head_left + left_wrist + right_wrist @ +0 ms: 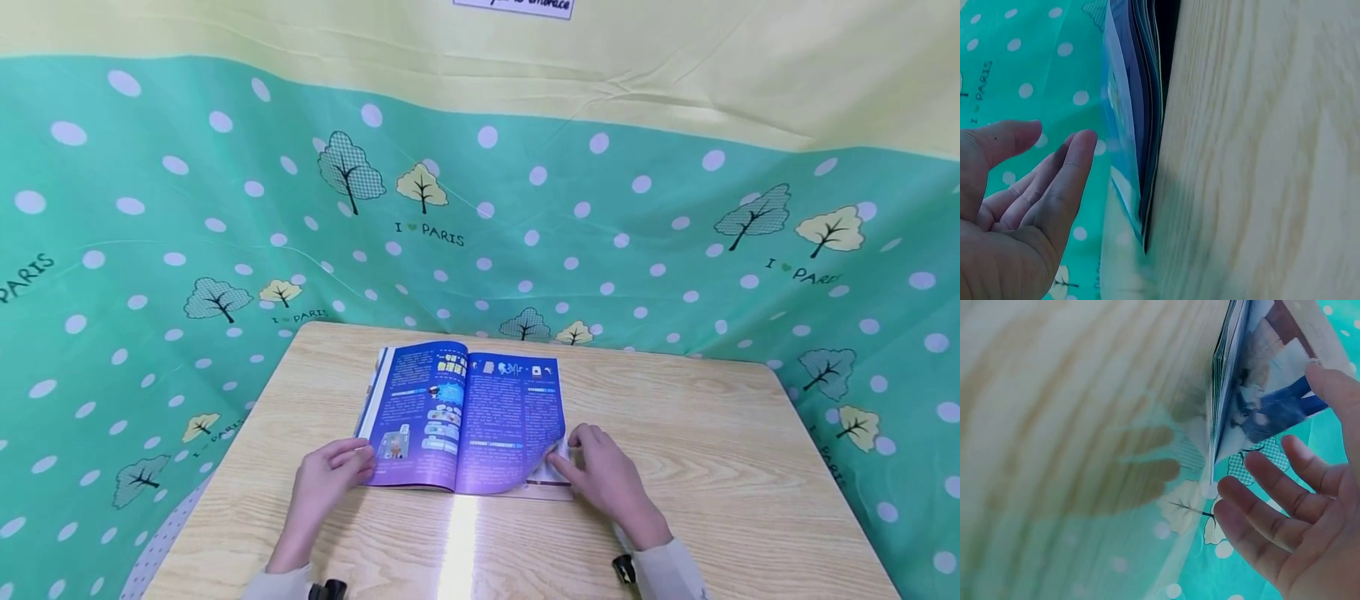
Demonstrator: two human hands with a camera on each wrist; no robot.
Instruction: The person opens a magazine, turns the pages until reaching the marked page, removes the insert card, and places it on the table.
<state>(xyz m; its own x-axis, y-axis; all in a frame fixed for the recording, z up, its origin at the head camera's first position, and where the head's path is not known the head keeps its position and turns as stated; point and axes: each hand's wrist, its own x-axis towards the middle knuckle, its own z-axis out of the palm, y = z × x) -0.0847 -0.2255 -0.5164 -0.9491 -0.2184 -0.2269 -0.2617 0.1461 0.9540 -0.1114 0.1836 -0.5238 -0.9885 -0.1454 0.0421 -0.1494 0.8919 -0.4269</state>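
Observation:
An open magazine [495,417] with blue and purple pages lies on the wooden table. Its right-hand page curls up at the lower corner, baring a paler page below. My right hand [603,475] is at that corner. In the right wrist view the thumb of the right hand [1310,512] touches the lifted page [1272,394], while the other fingers are spread apart from it. By the lower left edge of the magazine is my left hand [330,479], its fingers loosely bent. The left wrist view shows the left hand [1029,200] holding nothing, a gap between it and the magazine [1138,119].
The light wooden table [697,467] extends to both sides of the magazine. A green and yellow cloth [600,233] with dots and trees hangs behind and around the table. Bright glare lies on the wood in front of the magazine.

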